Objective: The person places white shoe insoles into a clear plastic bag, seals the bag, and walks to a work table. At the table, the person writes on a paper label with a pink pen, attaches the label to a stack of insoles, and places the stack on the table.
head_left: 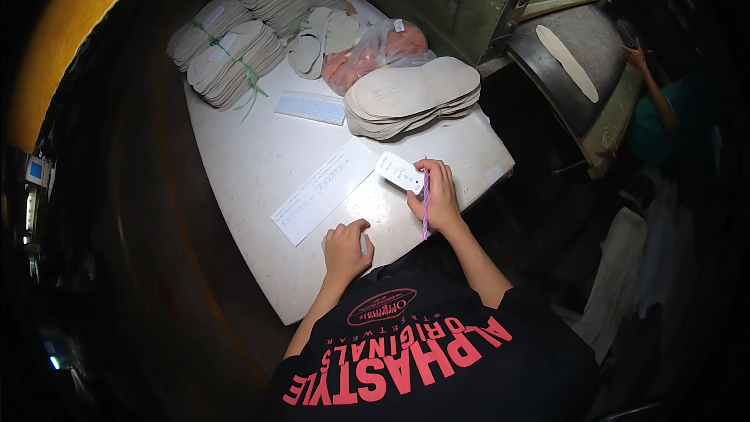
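My right hand [442,202] is closed on a white card tag [400,173] with handwriting and a punched hole. A thin, pink-purple striped stick [426,215], perhaps a pen, stands along the same fingers. Resting on the near part of the white table [242,180], my left hand [346,253] has its fingers curled in. A small greyish edge shows by its thumb; I cannot tell what it is. Beyond both hands lies a written paper sheet [316,191]. Further back, a stack of pale insole-shaped pieces [412,90] sits near the right edge.
Tied bundles of similar pieces [234,59] fill the far left, bound with green string. A clear bag with orange contents [367,59] and a blue-white pad [309,107] lie nearby. At right, a green machine [461,0] adjoins a dark surface where another person's hand [637,55] appears.
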Motion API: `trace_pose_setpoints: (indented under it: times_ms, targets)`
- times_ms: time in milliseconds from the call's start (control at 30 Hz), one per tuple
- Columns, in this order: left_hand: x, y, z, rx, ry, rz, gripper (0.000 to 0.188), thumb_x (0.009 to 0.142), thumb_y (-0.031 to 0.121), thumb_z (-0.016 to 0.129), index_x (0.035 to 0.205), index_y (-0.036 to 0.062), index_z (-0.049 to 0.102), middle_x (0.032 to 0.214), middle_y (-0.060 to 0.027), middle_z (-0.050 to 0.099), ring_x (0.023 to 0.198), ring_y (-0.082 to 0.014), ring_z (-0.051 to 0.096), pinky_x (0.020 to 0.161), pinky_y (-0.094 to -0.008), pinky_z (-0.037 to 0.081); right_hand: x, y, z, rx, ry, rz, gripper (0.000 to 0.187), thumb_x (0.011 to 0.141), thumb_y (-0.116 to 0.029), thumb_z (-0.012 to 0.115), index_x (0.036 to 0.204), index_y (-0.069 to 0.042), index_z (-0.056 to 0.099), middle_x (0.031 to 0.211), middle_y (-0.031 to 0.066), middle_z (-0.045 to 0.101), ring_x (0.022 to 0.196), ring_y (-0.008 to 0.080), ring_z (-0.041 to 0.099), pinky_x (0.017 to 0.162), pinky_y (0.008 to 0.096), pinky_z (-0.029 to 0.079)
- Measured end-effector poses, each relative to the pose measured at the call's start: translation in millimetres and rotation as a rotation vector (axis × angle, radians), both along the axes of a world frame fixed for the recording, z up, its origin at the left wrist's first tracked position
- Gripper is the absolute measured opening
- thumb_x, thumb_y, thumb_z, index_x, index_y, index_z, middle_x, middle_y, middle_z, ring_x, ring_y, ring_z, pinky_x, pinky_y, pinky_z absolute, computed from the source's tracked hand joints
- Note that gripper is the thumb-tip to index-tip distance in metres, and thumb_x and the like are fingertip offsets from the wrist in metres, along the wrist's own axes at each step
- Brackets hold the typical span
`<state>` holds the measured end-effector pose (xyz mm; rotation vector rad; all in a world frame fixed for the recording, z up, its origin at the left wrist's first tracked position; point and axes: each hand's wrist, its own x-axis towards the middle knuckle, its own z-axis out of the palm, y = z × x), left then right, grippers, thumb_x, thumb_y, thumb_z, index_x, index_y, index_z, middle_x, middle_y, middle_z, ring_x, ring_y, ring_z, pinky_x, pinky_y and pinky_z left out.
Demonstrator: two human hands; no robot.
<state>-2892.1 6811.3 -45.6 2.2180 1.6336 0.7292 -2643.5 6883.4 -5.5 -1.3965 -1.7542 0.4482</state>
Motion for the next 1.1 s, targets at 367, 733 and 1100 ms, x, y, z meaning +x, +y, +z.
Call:
trace_pose_setpoints:
  times_ms: [367,733,1100]
  targets:
    - [1.7,-0.1,2.2,0.029,0.003,-0.002,0.027,0.083,0.013,0.072,0.110,0.0107,0.071,0.100,-0.0050,0.075,0.090,-0.0261,0.066,0.083,-0.0417,0.046,76.7,98.7,21.0,0.317,-0.178,-0.390,0.058,0.082,-0.004,0.080,0.134,-0.002,0.054,0.126,0.0214,0.062,0.117,0.0446,0.056,0.104,0.0526,0.044]
    - [2.8,0.3,5.6,0.055,-0.038,0.010,0.024,0.082,0.012,0.071,0.106,0.0122,0.073,0.093,-0.0062,0.074,0.087,-0.0282,0.067,0.080,-0.0433,0.047,96.8,132.8,9.8,0.279,-0.310,-0.293,0.058,0.078,0.003,0.078,0.132,-0.002,0.057,0.125,0.0211,0.068,0.120,0.0441,0.054,0.105,0.0493,0.045]
    - [2.4,-0.3,6.0,0.056,-0.020,0.008,0.026,0.082,0.013,0.072,0.107,0.0122,0.073,0.095,-0.0055,0.074,0.087,-0.0273,0.067,0.080,-0.0431,0.047,116.2,157.2,14.6,0.140,-0.180,-0.169,0.054,0.078,0.003,0.074,0.127,-0.015,0.062,0.120,0.0163,0.069,0.116,0.0420,0.059,0.102,0.0488,0.049]
